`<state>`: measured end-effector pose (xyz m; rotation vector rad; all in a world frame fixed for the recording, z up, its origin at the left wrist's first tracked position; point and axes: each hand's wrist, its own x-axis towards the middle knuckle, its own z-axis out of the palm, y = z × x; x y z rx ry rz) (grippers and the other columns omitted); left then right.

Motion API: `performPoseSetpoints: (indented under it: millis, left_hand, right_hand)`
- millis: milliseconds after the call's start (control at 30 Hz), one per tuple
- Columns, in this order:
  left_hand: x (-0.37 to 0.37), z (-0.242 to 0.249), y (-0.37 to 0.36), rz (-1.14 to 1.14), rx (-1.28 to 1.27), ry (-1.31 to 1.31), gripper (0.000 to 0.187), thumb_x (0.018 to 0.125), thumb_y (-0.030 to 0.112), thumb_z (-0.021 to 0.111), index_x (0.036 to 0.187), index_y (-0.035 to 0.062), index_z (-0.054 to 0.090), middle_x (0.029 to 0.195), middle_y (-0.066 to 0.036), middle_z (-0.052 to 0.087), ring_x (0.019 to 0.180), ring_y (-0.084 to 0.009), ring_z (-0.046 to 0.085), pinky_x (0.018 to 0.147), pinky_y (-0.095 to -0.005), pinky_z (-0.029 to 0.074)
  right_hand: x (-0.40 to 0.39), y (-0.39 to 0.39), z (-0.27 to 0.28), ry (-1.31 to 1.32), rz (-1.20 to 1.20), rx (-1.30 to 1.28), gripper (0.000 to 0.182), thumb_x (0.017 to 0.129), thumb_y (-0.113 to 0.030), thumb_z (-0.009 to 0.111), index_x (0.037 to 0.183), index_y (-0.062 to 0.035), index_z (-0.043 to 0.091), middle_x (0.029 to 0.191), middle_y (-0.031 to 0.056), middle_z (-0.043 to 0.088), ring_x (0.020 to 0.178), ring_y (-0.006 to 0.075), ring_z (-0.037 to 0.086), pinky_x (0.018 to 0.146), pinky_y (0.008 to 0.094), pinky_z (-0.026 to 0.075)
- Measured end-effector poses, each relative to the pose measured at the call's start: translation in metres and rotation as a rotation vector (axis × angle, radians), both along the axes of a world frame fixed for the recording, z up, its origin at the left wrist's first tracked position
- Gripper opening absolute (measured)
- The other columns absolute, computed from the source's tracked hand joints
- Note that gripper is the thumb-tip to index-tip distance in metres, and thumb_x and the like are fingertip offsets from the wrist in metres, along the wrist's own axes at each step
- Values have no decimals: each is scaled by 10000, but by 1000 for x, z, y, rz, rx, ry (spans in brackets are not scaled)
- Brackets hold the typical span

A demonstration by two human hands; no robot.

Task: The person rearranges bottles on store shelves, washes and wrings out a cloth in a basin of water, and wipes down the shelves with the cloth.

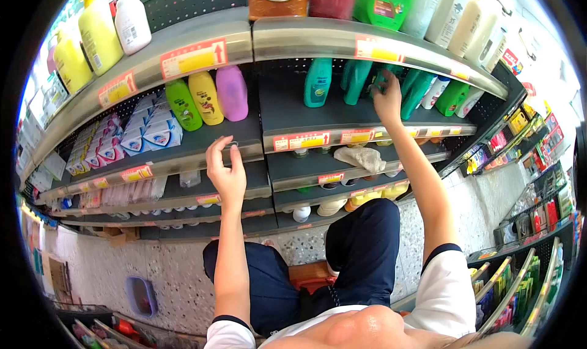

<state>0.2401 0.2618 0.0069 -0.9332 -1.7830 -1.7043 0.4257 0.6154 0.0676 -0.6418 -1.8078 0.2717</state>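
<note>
My right hand (386, 101) reaches onto the upper right shelf, its fingers around a teal-green shampoo bottle (393, 69) that it partly covers. Two teal bottles, one upright (317, 83) and one leaning (356, 83), stand to its left, and another teal bottle (416, 92) is close on its right. My left hand (226, 171) hovers before the shelf edge at the middle, thumb and fingers apart, with nothing visible in it. Behind it stand a green bottle (182, 105), a yellow bottle (205, 98) and a purple bottle (232, 93).
Boxed soaps (147, 130) fill the left shelf. Larger bottles (384, 5) line the top shelf. A crumpled pale cloth (361, 158) lies on a lower shelf. A purple bin (142, 296) stands on the speckled floor, and a rack (520, 288) rises at the right.
</note>
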Motion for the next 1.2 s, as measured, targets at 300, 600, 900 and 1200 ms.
performPoseSetpoints:
  millis: [300,600,900,1200]
  left_hand:
    - [-2,-3,8,42,-37,29,166,850,9,628,1016,21,633,1049,-128,643,1015,-294,604,902,-383,458]
    - [-3,-2,9,46,-42,40,167,848,3,626,1015,14,627,1038,-120,643,1011,-291,595,901,-380,453]
    - [0,0,6,14,-4,15,176,848,-3,623,1024,16,630,1035,-127,644,999,-291,610,903,-371,462]
    - [-3,-1,2,-7,35,4,158,862,11,617,1019,9,633,1027,-126,651,985,-266,625,896,-348,466]
  right_hand:
    - [0,65,76,-330,184,300,318,862,-149,636,1150,-23,583,1032,172,659,927,316,642,750,425,505]
    - [13,41,102,-419,369,-225,370,904,-314,672,1141,-41,590,813,19,629,606,101,576,520,260,471]
    - [43,-6,88,-410,199,-55,333,845,-187,742,1091,5,624,747,65,627,541,111,569,503,272,471]
    - [47,-91,88,-221,231,98,364,788,-174,786,1042,12,603,859,96,584,522,127,569,471,257,440]
